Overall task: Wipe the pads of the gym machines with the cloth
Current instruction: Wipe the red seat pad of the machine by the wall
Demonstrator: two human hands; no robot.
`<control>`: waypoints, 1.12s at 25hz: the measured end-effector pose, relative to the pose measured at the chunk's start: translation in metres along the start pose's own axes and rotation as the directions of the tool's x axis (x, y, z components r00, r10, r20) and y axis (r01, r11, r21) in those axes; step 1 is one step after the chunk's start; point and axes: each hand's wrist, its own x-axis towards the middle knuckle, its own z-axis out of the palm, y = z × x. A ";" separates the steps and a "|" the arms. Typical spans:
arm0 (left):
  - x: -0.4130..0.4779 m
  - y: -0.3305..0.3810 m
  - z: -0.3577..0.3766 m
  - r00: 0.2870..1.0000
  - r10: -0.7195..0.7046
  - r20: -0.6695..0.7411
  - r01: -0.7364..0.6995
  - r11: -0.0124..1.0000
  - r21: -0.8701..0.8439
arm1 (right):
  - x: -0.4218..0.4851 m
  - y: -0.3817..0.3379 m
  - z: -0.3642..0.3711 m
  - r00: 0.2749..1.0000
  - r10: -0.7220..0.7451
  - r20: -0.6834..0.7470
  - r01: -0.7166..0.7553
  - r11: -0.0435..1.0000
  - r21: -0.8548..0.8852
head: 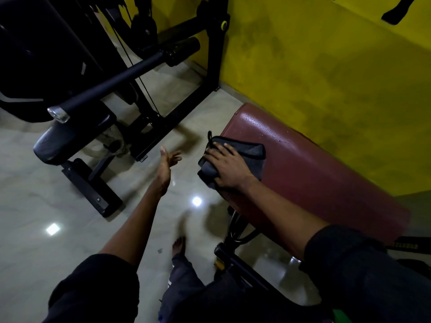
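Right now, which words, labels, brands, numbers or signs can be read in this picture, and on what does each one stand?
No text is readable.
Yellow marks at the right edge: too blurred.
Small label on the black frame: too small.
Black shape on the wall: cut off; lettering or not, I cannot tell.
Red pad and cloth: no text seen.

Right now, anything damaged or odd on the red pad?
Yes: the red pad has pale flecks on its top near the far end, just beyond the cloth under the right hand. Cracked cover or droplets; cannot tell.
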 end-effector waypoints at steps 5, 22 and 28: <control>-0.005 0.007 0.002 0.999 0.017 0.036 -0.018 0.999 0.031 | 0.002 0.010 -0.009 0.984 0.164 -0.069 -0.165 0.986 -0.009; -0.009 0.044 0.068 0.974 0.127 0.188 -0.205 0.849 0.486 | 0.015 0.076 -0.063 0.884 0.425 -0.194 -0.405 0.904 0.133; 0.005 0.070 0.100 0.951 0.248 0.186 -0.310 0.768 0.560 | -0.046 0.119 -0.058 0.679 0.694 -0.239 -0.630 0.718 0.296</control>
